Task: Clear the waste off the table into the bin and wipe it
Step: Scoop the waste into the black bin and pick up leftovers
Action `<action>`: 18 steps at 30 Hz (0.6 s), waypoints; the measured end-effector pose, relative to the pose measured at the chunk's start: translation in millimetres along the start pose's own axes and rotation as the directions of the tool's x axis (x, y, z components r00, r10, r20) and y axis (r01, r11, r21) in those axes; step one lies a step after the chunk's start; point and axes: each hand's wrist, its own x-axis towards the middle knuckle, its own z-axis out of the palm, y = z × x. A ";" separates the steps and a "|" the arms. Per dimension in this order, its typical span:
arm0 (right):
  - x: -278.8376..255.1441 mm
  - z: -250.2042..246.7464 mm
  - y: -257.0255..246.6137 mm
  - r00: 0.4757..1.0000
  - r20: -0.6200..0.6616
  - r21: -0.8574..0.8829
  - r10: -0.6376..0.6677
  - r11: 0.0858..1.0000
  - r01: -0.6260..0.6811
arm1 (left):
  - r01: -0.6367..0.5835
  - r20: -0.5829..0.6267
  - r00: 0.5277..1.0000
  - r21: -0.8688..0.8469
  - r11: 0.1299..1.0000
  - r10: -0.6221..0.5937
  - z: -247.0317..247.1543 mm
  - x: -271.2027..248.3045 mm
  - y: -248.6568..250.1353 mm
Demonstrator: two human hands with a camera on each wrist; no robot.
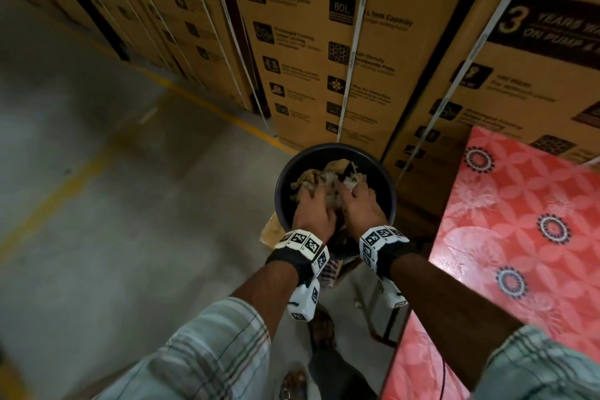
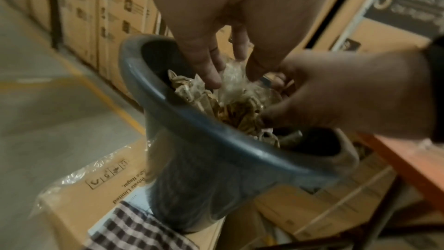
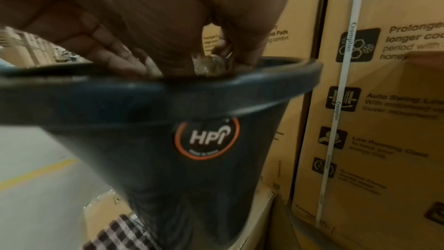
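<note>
A dark round bin (image 1: 388, 185) stands on the floor left of the table (image 1: 519, 221), which has a red patterned cover. The bin holds crumpled brown paper (image 1: 308, 177) and clear plastic wrap (image 2: 234, 81). Both hands are inside its mouth. My left hand (image 1: 316, 196) reaches down with fairly straight fingers (image 2: 211, 75) touching the plastic. My right hand (image 1: 352, 187) has thumb and fingers curled round a clump of waste, as the left wrist view shows it (image 2: 276, 98). In the right wrist view the bin rim (image 3: 216, 90) hides most of the fingertips, and plastic (image 3: 206, 66) shows between them.
Tall stacked cartons (image 1: 308, 42) stand close behind the bin. A flat plastic-wrapped carton (image 2: 96, 187) and a checked cloth (image 2: 134, 229) lie at its base. Grey floor with a yellow line (image 1: 194, 97) spreads to the left. My feet (image 1: 321, 328) are beside the table's frame.
</note>
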 end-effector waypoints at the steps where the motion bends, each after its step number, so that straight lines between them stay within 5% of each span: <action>1: 1.5 1.3 0.6 1.000 0.024 0.034 0.000 0.999 -0.001 | 0.004 0.020 1.000 0.035 0.999 -0.005 2.6 0.6 0.0; 5: 4.7 14.7 3.3 0.995 0.101 0.139 -0.017 0.990 0.003 | -0.018 0.159 0.987 0.084 0.996 0.004 12.8 18.9 -2.8; 9: 6.3 15.9 5.5 0.966 0.245 0.120 -0.083 0.991 0.055 | -0.018 0.377 0.924 0.217 0.976 -0.067 16.3 20.0 -10.2; 18: -36.5 -23.7 -2.8 0.990 0.003 0.053 -0.141 0.989 0.141 | -0.130 0.234 0.969 0.197 0.972 0.082 -28.4 -13.5 10.7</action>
